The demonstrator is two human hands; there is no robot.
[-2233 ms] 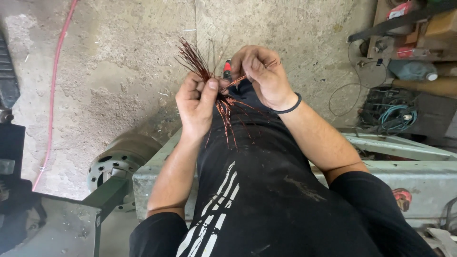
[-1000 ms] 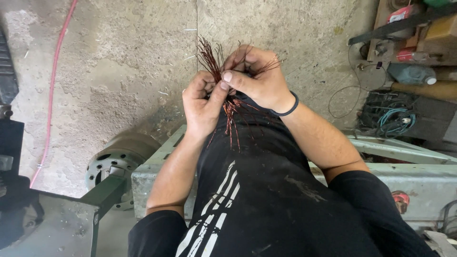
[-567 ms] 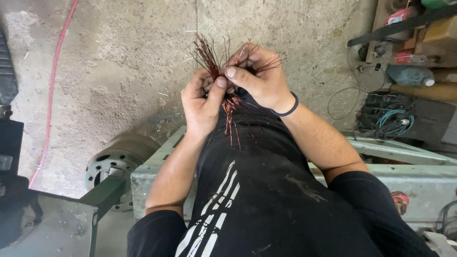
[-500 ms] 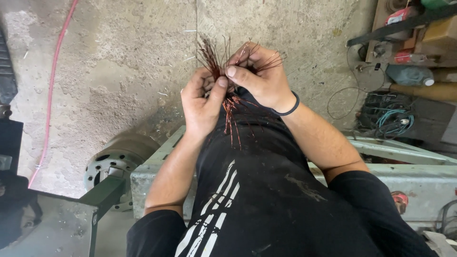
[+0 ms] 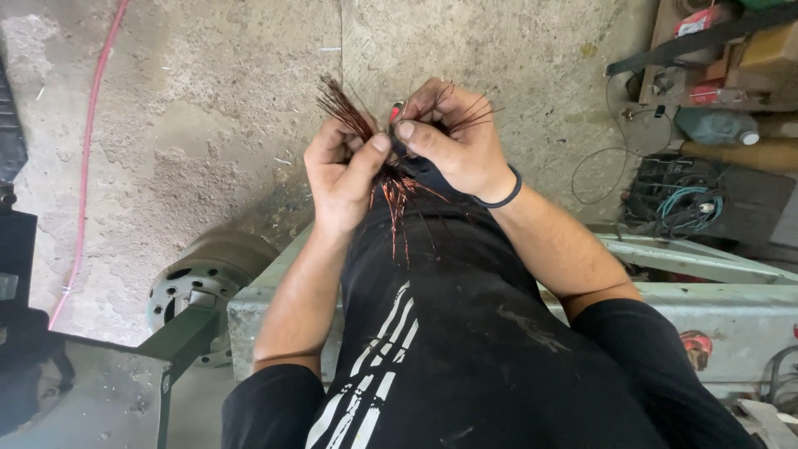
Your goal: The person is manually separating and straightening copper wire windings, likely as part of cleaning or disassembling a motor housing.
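The floor (image 5: 208, 125) is rough grey concrete with cracks and stains. A thin red hose (image 5: 87, 158) runs across it on the left. A round metal wheel part (image 5: 208, 278) lies by a pale green metal frame (image 5: 715, 291). At the right sit tangled wires (image 5: 677, 199), a bottle (image 5: 715, 126) and boxes (image 5: 773, 50).

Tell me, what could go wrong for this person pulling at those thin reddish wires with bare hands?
Three risks show. The bundle of copper wires fans out into many loose ends around the left hand and right hand, so a strand might prick or cut a finger. The ends point up toward the face, so one could flick at an eye. The red-tipped tool is half hidden between the fingers and might slip.
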